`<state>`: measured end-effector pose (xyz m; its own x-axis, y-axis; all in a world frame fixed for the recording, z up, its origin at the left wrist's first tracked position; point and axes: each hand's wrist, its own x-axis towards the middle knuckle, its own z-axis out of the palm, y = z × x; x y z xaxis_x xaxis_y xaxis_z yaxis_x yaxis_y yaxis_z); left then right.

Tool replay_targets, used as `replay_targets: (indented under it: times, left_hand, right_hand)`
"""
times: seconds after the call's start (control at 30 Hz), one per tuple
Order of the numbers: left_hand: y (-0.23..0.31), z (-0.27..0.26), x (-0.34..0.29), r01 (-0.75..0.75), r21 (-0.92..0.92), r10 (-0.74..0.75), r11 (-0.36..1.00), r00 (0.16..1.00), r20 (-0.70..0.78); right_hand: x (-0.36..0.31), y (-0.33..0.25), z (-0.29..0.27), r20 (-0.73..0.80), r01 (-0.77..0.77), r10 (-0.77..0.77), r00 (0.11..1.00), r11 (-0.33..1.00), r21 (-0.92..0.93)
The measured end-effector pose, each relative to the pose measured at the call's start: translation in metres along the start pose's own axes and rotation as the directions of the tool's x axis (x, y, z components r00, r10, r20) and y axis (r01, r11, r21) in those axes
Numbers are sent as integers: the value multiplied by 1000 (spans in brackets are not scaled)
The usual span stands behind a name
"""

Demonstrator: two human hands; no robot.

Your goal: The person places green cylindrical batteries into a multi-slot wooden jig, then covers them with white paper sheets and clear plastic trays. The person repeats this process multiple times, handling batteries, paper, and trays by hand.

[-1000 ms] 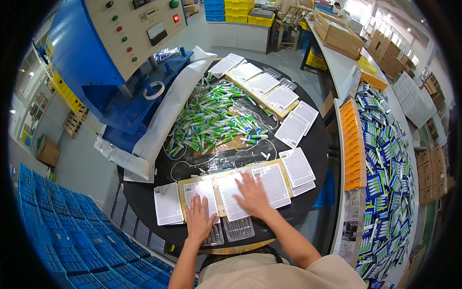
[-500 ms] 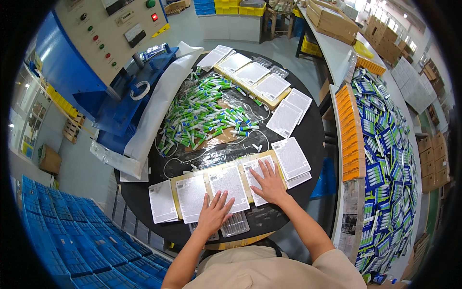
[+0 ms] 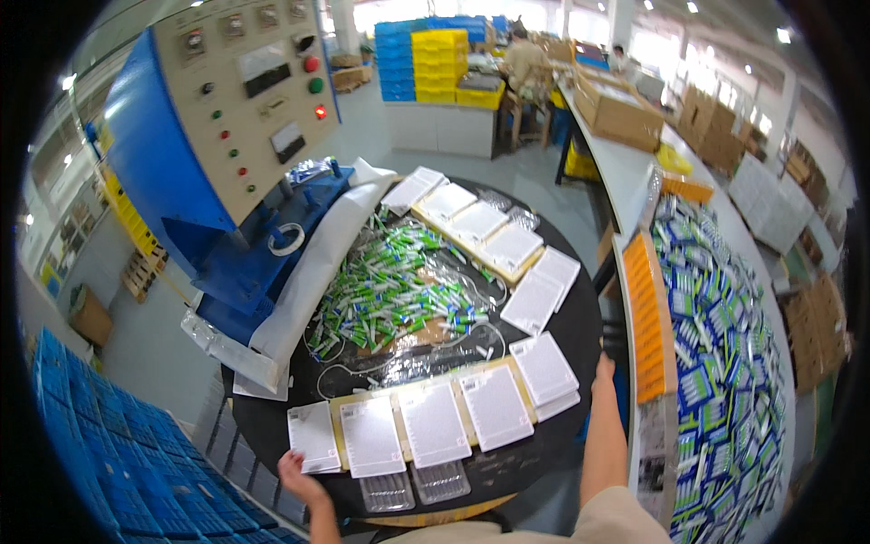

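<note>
My left hand (image 3: 297,473) is at the near-left rim of the round black table (image 3: 507,476), beside the leftmost white printed card (image 3: 313,435); its fingers look bent but are blurred. At the table's right rim is my right hand (image 3: 604,364), seen edge-on, most of its fingers hidden. Between them, a pale yellow fixture strip (image 3: 394,397) carries a row of white cards (image 3: 435,422) laid face down. Clear plastic blister trays (image 3: 441,480) stick out under the near side of the row. Beyond lies a heap of small green-and-white tubes (image 3: 390,286).
A second fixture with cards (image 3: 478,227) lies across the table. Left of it stands a blue press machine (image 3: 163,136) with a control panel. Blue crates (image 3: 118,435) are at lower left. On the right, a bench holds many packed blister cards (image 3: 707,363) behind an orange divider (image 3: 645,317). A person sits far back.
Both hands have lifted off the cards and moved apart, left to the table's left rim, right to its right rim. The view has tilted up, showing more of the room.
</note>
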<state>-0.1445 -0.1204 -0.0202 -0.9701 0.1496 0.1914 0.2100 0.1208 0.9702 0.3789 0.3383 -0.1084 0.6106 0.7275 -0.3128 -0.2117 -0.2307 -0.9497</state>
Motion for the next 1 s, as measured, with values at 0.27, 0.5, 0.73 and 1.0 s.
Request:
replay_targets:
  times: [0.27,0.5,0.73,1.0]
  left_hand:
    - [-175,-123,-31,602,-446,-749,662,517,-414]
    - [-199,-145,-103,784,-552,-958,285,257,-129]
    - [-155,-116,-125,836,-529,-837,-144,182,516]
    - [-118,-90,-81,671,-730,-883,128,412,224]
  right_hand:
    - [-10,67,-74,131,15,45,990,906,-424]
    - [-237,27,-169,486,137,729,483,485,-864]
    - [-229,-113,-53,885,971,-415,208,-22,-239]
    - [-313,-21,-22,931,925,213,-296,-181,336]
